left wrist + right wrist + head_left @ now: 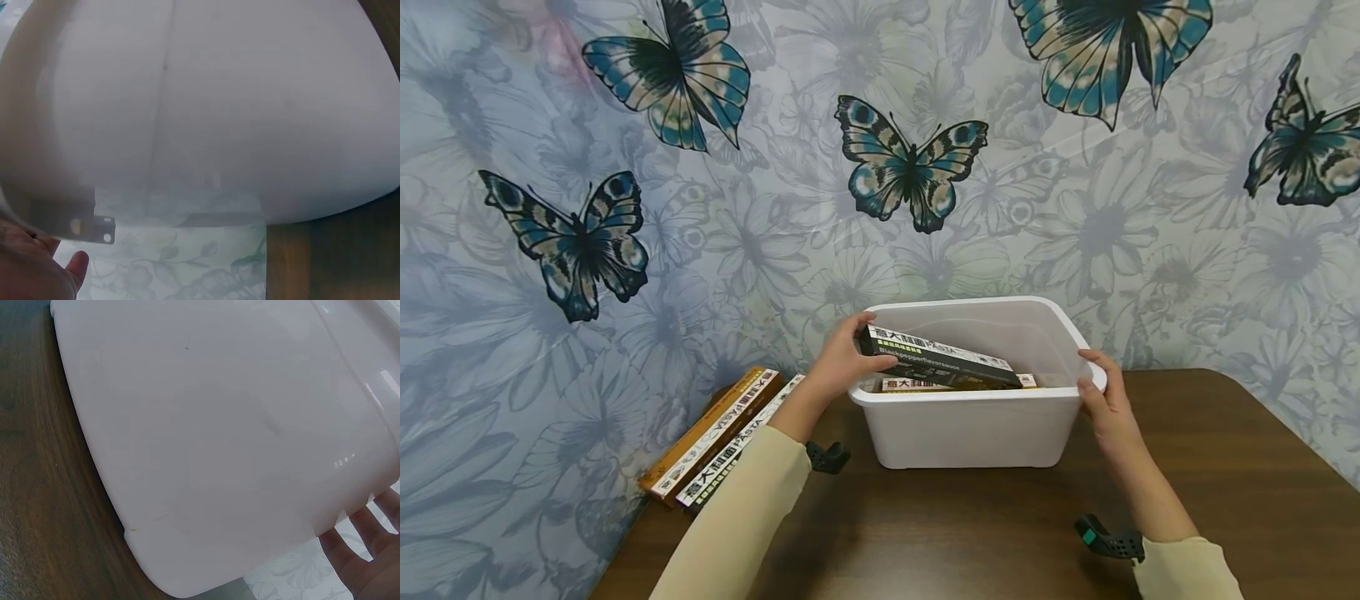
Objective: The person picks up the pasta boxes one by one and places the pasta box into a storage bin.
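Note:
A white plastic bin (970, 432) stands on the table against the wall. My left hand (841, 360) holds the left end of a black pasta box (943, 360) at the bin's left rim, thumb along its near side. That box slants down to the right, its far end low inside the bin. Beneath it, part of another pasta box (910, 385) with a white label strip shows; the rest is hidden by the bin's front wall. My right hand (1107, 398) grips the bin's right rim. The right wrist view shows its fingers (340, 550) at the bin's edge.
Left of the bin, a brown pasta box (715, 433) and a black pasta box (730, 454) lie side by side, slanted, partly behind my left sleeve. The brown wooden table (970, 533) meets a butterfly-patterned wall covering (760, 250) at its back and left edges.

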{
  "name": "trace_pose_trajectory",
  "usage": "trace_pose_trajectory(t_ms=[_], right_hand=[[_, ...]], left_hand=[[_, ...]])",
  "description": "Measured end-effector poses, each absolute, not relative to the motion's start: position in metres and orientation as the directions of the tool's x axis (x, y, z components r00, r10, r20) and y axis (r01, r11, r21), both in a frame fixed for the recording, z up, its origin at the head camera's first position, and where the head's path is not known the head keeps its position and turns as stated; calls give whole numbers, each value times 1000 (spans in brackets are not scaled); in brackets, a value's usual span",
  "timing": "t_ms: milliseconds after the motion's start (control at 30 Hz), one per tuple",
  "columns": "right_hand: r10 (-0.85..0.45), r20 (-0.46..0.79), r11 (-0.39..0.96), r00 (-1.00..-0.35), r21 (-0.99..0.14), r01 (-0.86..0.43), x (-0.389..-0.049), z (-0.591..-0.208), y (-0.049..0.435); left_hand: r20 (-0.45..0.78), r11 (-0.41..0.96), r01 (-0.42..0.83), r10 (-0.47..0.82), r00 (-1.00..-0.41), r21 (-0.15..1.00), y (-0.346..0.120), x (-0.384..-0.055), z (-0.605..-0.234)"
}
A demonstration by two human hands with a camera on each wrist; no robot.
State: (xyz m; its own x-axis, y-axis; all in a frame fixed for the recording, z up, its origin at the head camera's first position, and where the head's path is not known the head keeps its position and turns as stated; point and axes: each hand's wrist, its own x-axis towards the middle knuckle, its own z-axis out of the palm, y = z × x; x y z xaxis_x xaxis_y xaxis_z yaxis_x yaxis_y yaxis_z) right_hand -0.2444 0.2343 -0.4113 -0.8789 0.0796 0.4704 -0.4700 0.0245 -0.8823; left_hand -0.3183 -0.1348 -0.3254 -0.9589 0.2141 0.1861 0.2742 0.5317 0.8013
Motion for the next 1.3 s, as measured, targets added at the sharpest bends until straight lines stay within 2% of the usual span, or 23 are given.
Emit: trace_pose_trajectory(t_ms=[367,700,1033,1300], right_hand=[[80,473,10,-878,-881,-474,-245,-412,236],[68,486,-10,-871,-873,-488,-246,-413,237],[73,481,15,-874,-877,-481,-246,-413,237],[72,475,23,-877,-880,-475,-245,-413,236]], left_hand=[[136,614,294,292,-947,733,-125,-329,-321],[170,634,291,246,-954,716,-122,-333,-323],[289,458,347,192,-938,819,-125,-332,-336],[323,333,340,107,-940,880,-128,-326,-343]])
